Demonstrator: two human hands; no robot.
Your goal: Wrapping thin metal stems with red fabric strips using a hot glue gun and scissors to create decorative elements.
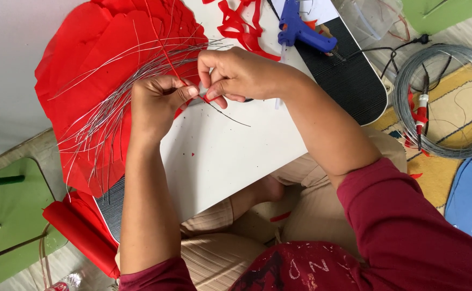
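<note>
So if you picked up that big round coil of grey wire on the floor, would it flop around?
Probably only a little. The coil of wire keeps a neat ring shape lying on the mat, so it looks springy rather than limp. With so many thin loops, it may feel heavy for its size, and loose turns could spring apart.

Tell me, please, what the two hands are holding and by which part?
Both the left hand and right hand pinch a red-wrapped wire at its near end, where it meets the bundle of thin grey wires.
</note>
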